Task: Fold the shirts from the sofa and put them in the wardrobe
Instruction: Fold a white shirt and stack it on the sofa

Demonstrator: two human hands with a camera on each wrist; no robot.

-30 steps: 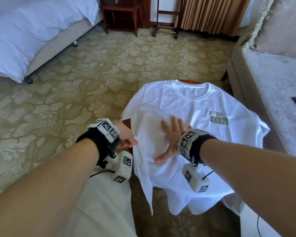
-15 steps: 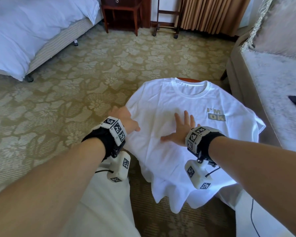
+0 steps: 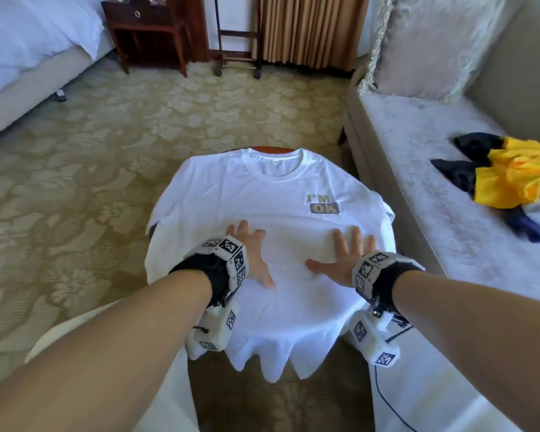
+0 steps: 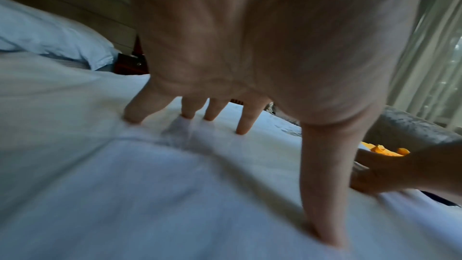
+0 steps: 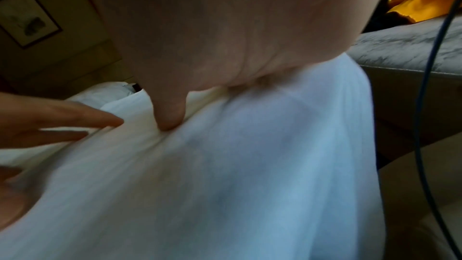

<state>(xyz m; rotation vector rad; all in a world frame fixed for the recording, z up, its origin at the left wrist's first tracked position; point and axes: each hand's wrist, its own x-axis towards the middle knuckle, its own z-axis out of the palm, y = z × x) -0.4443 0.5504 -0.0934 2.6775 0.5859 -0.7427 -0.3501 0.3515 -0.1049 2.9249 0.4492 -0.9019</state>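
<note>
A white T-shirt with an "I'M OK" print lies front-up, spread over a small round table, collar at the far side, hem hanging over the near edge. My left hand lies flat on the shirt's lower left, fingers spread. My right hand presses flat on its lower right, fingers spread too. The left wrist view shows the left hand's fingers straight on the white cloth. In the right wrist view the thumb presses into the cloth. A heap of yellow and dark shirts lies on the sofa.
The grey sofa with a pale cushion runs along the right, close to the table. A bed stands at the far left, a dark wooden nightstand behind. Patterned carpet lies between. A cable hangs from my right wrist.
My left hand let go of the shirt's left edge and moved onto the shirt, flat. My right hand slid right across the cloth. The view has shifted, showing the sofa's shirts.
</note>
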